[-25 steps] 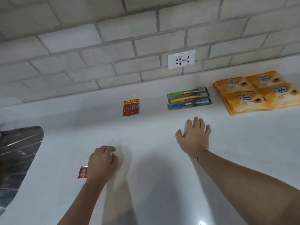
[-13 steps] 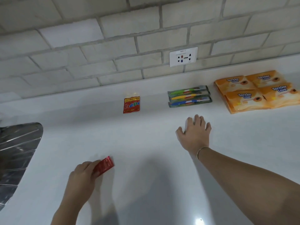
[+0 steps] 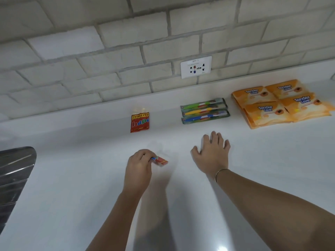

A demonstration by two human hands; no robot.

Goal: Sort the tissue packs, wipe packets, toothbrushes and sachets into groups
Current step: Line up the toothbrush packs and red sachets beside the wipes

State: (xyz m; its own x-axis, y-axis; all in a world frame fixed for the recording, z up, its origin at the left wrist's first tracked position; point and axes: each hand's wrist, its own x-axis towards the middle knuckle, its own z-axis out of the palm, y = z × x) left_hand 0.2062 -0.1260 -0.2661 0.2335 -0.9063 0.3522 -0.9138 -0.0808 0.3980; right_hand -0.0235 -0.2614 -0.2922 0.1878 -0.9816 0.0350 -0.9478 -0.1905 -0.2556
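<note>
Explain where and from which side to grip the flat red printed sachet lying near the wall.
Pinch the flat red printed sachet at its near short edge, coming from the front. It lies flat on the white counter with the wall ledge behind, so that edge looks easiest to reach. The right hand rests free; the left hand pinches a small red sachet.

1. A small red foil sachet [image 3: 160, 160] with a bit of blue on it is pinched at one end by the left hand [image 3: 139, 167]. It sticks out to the right, tilted.
2. A bigger red sachet pack [image 3: 140, 122] with a yellow top says "TRIPLE PAC". It lies flat at the back, alone.
3. Three long toothbrushes in packets [image 3: 204, 111], green, yellow and blue, lie side by side, touching, to its right.
4. Four soft orange tissue packs [image 3: 279, 104] saying "Tender Love" lie flat, two by two, far right.
</note>
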